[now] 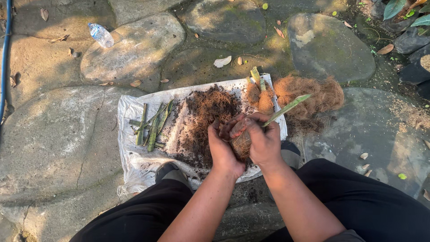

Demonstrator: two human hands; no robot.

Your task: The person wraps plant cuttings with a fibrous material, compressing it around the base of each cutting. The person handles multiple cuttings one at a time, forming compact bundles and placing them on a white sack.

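Both hands, left hand [222,145] and right hand [262,139], clasp a fibre-wrapped cutting [242,142]; its green leaf [289,107] seemingly slants up-right.

Ground [53,134]: large flat stones, grey-brown, with dark mossy joints between them, in dappled light. A white woven sack sheet [134,112] lies spread flat across two stones, its near edge crumpled. On the sheet: a heap of dark brown soil and fibre [206,112] at the middle, and a loose group of green leaf strips [152,123] to the left. A mound of orange-brown coconut fibre [313,94] lies partly on the sheet's right corner, mostly on the stone beside it. A clear plastic bottle [101,35] lies on its side on a far stone. A blue hose [6,54] runs along the left edge. Dry leaves [222,61] are scattered about.
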